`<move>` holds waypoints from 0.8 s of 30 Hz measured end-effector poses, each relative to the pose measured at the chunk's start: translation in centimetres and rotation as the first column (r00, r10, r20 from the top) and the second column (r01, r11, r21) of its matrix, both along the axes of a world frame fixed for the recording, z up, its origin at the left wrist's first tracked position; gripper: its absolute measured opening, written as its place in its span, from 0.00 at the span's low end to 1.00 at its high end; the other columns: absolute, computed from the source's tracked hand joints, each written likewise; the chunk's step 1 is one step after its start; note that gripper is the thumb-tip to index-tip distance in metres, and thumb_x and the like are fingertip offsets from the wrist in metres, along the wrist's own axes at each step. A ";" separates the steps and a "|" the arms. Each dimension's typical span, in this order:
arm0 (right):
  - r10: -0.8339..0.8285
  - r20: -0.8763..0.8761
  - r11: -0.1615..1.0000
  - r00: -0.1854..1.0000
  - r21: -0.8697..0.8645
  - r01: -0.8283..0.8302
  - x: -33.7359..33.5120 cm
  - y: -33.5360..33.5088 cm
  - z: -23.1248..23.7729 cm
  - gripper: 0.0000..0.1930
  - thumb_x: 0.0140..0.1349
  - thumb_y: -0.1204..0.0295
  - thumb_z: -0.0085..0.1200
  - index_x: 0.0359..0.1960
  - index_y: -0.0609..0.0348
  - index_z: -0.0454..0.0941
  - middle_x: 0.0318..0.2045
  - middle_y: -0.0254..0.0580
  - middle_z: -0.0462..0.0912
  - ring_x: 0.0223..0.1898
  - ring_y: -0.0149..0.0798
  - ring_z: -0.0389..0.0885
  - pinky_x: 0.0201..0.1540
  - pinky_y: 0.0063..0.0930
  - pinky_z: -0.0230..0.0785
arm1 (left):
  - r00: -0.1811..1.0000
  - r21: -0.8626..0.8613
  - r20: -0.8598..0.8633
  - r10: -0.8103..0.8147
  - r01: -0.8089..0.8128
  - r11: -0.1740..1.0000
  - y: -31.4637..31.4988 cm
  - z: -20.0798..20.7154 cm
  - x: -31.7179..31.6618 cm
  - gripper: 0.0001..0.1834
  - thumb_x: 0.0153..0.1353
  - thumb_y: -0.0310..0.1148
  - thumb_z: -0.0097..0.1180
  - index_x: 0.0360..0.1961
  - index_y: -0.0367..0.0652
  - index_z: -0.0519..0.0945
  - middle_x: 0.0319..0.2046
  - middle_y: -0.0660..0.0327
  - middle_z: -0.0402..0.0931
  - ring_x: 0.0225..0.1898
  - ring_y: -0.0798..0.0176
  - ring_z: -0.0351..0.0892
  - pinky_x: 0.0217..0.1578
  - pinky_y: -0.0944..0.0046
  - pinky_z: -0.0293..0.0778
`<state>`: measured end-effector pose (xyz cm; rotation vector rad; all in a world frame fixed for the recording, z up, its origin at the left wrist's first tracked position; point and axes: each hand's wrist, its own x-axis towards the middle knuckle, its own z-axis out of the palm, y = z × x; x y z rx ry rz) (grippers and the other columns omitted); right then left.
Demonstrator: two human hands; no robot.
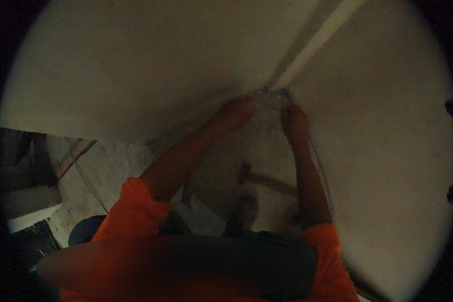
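Note:
Both arms reach forward to the inner corner where two pale walls meet low down. My left hand [238, 114] is closed at the left of a thin, greyish, crumpled-looking piece [271, 99], its fingers partly lost in the dark. On the other side my right hand [295, 124] pinches at the right of the same piece. What the piece is I cannot make out in this dim light. Below the hands a hammer [270, 182] lies on the floor, its dark head to the left and its handle running behind my right forearm.
The left wall [121, 65] and the right wall [392, 146] close in on either side. A light vertical strip [317, 38] runs up their corner. At the lower left are a worn floor [113, 166], a wooden stick [77, 157] and a pale-edged block [32, 206].

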<state>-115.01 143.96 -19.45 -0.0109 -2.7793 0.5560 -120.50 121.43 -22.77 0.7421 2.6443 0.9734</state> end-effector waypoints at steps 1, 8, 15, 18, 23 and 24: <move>0.003 0.015 0.998 1.000 0.056 -0.004 -0.5 0.2 -1.5 0.11 0.62 0.68 0.57 0.39 0.63 0.80 0.38 0.53 0.84 0.39 0.54 0.84 0.44 0.44 0.76 | 1.000 -0.045 0.029 -0.003 0.004 0.999 -1.2 -1.1 0.1 0.19 0.61 0.33 0.55 0.53 0.41 0.78 0.47 0.43 0.79 0.48 0.41 0.79 0.52 0.44 0.74; -0.315 0.272 0.945 0.909 0.177 0.275 -3.3 1.5 -10.8 0.17 0.67 0.59 0.50 0.49 0.58 0.79 0.42 0.53 0.83 0.44 0.57 0.82 0.48 0.50 0.74 | 0.975 -0.297 0.145 -0.169 0.206 0.932 -7.8 -4.9 2.8 0.21 0.62 0.37 0.54 0.55 0.42 0.76 0.49 0.44 0.78 0.50 0.41 0.78 0.53 0.44 0.73; -0.209 0.168 0.957 0.963 0.236 0.166 -2.4 4.5 -11.1 0.19 0.68 0.57 0.48 0.51 0.56 0.79 0.43 0.52 0.83 0.44 0.57 0.82 0.49 0.51 0.74 | 0.936 -0.407 0.115 -0.332 0.349 0.844 -11.9 2.1 7.0 0.23 0.63 0.40 0.54 0.57 0.43 0.75 0.52 0.45 0.76 0.53 0.42 0.76 0.54 0.45 0.73; -0.158 0.111 0.958 0.981 0.258 0.125 -2.4 4.5 -10.5 0.18 0.67 0.58 0.48 0.50 0.56 0.79 0.43 0.53 0.83 0.45 0.57 0.82 0.49 0.51 0.73 | 0.908 -0.492 0.187 -0.375 0.417 0.765 -17.1 6.7 10.3 0.23 0.64 0.41 0.54 0.58 0.44 0.74 0.53 0.46 0.75 0.54 0.42 0.75 0.55 0.45 0.72; -0.100 0.079 0.954 0.992 0.291 0.073 -3.5 3.4 -10.3 0.17 0.67 0.60 0.48 0.50 0.56 0.79 0.43 0.53 0.83 0.45 0.56 0.81 0.50 0.51 0.73 | 0.876 -0.546 0.435 -0.210 0.442 0.712 -28.4 11.6 19.8 0.25 0.65 0.44 0.54 0.60 0.44 0.73 0.55 0.46 0.74 0.56 0.42 0.74 0.55 0.46 0.72; -0.086 0.080 0.952 0.993 0.299 0.059 -3.8 3.1 -10.4 0.17 0.67 0.60 0.48 0.50 0.56 0.79 0.43 0.53 0.83 0.45 0.56 0.81 0.50 0.51 0.73 | 0.870 -0.543 0.475 -0.132 0.408 0.734 -30.5 11.8 21.9 0.25 0.65 0.44 0.54 0.60 0.45 0.73 0.56 0.46 0.73 0.57 0.42 0.74 0.55 0.46 0.72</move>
